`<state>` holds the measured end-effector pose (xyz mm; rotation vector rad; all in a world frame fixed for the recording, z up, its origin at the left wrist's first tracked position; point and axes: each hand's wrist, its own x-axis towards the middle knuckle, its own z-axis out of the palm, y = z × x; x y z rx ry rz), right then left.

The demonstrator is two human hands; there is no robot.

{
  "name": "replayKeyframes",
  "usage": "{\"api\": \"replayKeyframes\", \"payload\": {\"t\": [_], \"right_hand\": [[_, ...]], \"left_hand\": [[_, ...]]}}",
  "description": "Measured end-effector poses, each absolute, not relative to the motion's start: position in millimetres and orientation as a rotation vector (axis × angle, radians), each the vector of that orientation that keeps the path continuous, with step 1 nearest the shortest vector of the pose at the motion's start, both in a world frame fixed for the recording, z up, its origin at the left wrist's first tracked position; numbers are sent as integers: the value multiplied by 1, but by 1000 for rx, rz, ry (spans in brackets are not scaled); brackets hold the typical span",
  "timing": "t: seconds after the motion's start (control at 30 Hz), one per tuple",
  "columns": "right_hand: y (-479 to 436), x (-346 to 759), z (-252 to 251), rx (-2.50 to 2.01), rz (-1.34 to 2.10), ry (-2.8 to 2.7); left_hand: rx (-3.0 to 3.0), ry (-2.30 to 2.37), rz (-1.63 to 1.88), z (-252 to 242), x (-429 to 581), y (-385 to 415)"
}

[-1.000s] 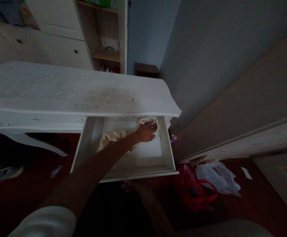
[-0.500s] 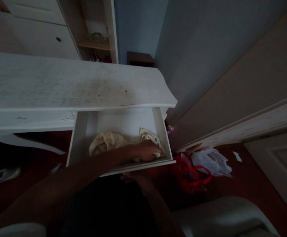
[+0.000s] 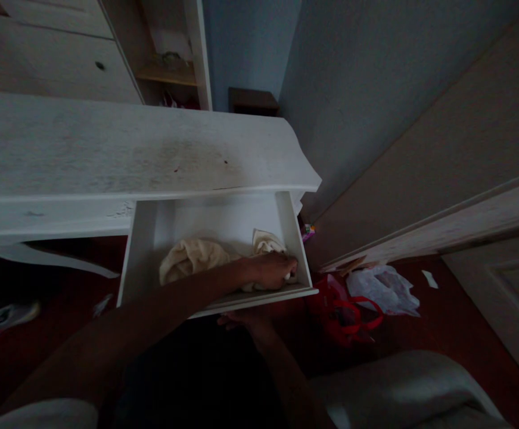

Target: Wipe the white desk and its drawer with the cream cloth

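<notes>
A white drawer stands pulled out from a white desk. Inside lies a crumpled cream cloth that stretches across to the right side. My left hand reaches in from the lower left and rests in the drawer's front right corner, fingers curled down on the cloth's right end. My right hand sits in deep shadow just under the drawer's front edge, its fingers curled up against the underside of the front panel.
A red bag and a white plastic bag lie on the dark red floor right of the drawer. A grey wall and a pale door close off the right. Shelves and cabinet drawers stand behind the desk.
My left hand has dragged the cloth's right end from the back of the drawer to its front right corner. My right hand has stayed under the drawer front.
</notes>
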<state>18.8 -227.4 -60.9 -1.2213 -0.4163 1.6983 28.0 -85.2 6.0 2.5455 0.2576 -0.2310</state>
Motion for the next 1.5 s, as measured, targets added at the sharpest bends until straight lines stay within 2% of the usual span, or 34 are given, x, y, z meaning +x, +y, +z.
{"api": "replayKeyframes", "payload": {"t": [0.27,0.5,0.7,0.83,0.97,1.1,1.27,1.5], "right_hand": [[-229,18,-64,-1201,1681,-410],[-228,19,-66,-1219,1708,-415],[-228,23,-62,-1280,1731,-454],[-230,24,-63,-1294,1732,-460],[-230,24,-64,-1306,1723,-453],[-230,25,-65,-1303,1719,-467],[-230,24,-70,-1307,1690,-487],[-232,22,-63,-1311,1658,-428]], "left_hand": [[2558,225,-240,4,-31,-72],[2564,592,-415,28,-124,-78],[2718,878,-576,48,-166,-79],[2857,957,-532,44,-173,-77],[2902,1230,-398,40,-167,-71],[2843,1540,-254,41,-157,-51],[2716,1808,-235,44,-142,-14],[2526,1987,-144,29,-131,12]]}}
